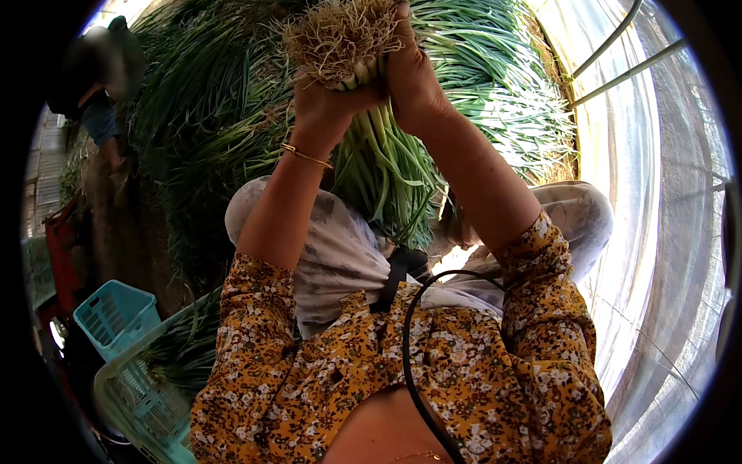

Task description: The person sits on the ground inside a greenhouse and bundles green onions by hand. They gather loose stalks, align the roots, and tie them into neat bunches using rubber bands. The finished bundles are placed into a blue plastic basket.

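A thick bunch of leafy green alliums (382, 156), like garlic chives or young leeks, hangs with its leaves towards me and its tangled pale roots (345, 40) at the top. Just below the roots, my left hand (327, 107) is wrapped around the pale stems. My right hand (414, 78) presses against the right side of the same bunch, its thumb up beside the roots. Its fingers are partly hidden behind the bunch. Beneath the hands the leaves hang down between my knees.
Long green plants (214, 104) cover the ground ahead and on both sides. At lower left stand a blue plastic basket (116, 316) and a pale green crate (116, 383) with leafy bunches inside. Plastic sheeting (620, 145) and metal poles (626, 72) border the right. A person (101, 104) is at far left.
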A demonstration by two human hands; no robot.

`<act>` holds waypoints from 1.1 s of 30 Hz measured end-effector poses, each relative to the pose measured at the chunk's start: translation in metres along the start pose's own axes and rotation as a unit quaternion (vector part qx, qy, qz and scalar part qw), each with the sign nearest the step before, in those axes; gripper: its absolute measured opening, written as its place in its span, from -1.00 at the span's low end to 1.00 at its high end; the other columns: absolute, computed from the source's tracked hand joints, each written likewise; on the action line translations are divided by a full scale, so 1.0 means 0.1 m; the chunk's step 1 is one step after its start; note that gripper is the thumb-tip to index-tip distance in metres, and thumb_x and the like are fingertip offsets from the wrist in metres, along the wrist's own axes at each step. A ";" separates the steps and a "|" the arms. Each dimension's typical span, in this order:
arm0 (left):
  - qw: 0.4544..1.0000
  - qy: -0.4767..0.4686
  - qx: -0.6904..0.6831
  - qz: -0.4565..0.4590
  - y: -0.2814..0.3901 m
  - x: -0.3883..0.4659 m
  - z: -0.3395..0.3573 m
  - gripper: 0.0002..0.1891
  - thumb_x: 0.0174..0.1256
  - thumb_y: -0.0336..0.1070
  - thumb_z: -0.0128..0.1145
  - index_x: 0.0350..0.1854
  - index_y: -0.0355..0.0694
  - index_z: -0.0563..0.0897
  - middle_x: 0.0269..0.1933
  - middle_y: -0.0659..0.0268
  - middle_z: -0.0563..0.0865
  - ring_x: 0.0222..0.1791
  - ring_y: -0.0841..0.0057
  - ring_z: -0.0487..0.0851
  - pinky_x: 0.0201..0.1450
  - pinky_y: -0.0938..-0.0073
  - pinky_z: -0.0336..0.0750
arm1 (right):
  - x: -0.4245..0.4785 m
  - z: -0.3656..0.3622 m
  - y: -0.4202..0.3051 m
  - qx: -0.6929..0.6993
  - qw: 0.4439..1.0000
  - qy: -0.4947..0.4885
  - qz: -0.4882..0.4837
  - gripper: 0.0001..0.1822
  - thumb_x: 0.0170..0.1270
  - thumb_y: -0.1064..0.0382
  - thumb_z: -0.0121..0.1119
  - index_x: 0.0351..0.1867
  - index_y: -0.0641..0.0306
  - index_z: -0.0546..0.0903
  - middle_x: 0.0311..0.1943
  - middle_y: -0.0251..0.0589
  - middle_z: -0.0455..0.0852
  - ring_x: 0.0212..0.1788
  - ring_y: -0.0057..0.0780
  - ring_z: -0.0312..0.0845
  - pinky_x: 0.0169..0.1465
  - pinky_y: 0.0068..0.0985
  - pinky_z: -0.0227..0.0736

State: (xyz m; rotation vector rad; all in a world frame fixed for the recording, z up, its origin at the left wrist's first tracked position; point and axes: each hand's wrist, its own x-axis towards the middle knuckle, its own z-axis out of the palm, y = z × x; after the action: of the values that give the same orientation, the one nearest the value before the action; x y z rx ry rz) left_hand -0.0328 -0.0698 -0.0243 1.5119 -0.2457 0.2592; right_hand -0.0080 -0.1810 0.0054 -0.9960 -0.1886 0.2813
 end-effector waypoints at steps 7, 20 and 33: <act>0.987 -0.162 -0.003 0.017 0.28 0.18 0.40 -0.55 -0.27 -0.46 0.45 -0.19 -0.29 0.63 -0.24 0.34 0.70 -0.27 0.60 0.64 -0.13 0.53 0.54 | -0.56 -0.61 -0.76 -0.226 0.972 -0.036 -0.050 -0.20 0.32 -0.38 -0.44 0.23 0.32 0.30 0.23 -0.10 0.32 0.29 -0.35 0.16 0.35 -0.48 0.02; 0.960 -0.254 0.087 -0.075 0.29 0.12 0.92 -0.62 -0.21 -0.43 0.39 -0.22 -0.30 0.65 -0.27 0.34 0.71 -0.27 0.58 0.64 -0.15 0.51 0.53 | -1.45 -2.46 -0.86 -0.319 0.932 0.174 0.016 -0.33 0.35 -0.24 -0.20 0.01 0.42 0.52 -0.11 0.03 0.63 0.00 -0.32 0.56 0.17 -0.39 0.39; 0.933 -0.328 0.102 -0.104 0.48 0.23 0.93 -0.35 -0.29 -0.24 0.45 0.02 -0.18 0.55 -0.06 0.28 0.63 -0.04 0.43 0.56 0.14 0.39 0.37 | -3.87 -4.43 1.59 -0.538 0.651 0.371 0.387 -0.86 0.04 0.33 0.14 -0.57 0.35 0.57 -0.75 -0.19 0.51 -0.67 -0.35 0.42 -0.46 -0.39 0.35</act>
State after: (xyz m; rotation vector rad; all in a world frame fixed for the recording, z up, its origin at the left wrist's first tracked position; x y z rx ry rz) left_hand -0.0265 -0.1603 0.0321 1.7811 -0.5973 -0.4162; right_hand -0.2726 -0.5760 -0.3751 -2.2934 0.9983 0.5261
